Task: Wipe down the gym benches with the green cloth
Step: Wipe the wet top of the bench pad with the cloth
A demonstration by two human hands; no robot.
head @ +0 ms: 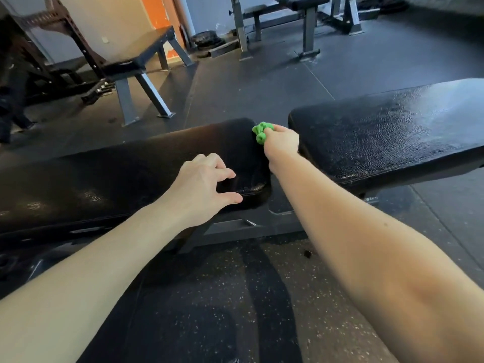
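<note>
Clutching green cloth point(262, 132) in right hand point(282, 143)

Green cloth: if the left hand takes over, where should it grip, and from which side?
Probably the bunched lobes of the cloth sticking out left of the right hand, approached from the left over the pad; the right hand's fingers cover the rest.

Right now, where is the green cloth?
In the head view the green cloth sits right of centre, bunched in the right hand against the far corner of the left bench pad, beside the gap to the right bench pad.
</note>
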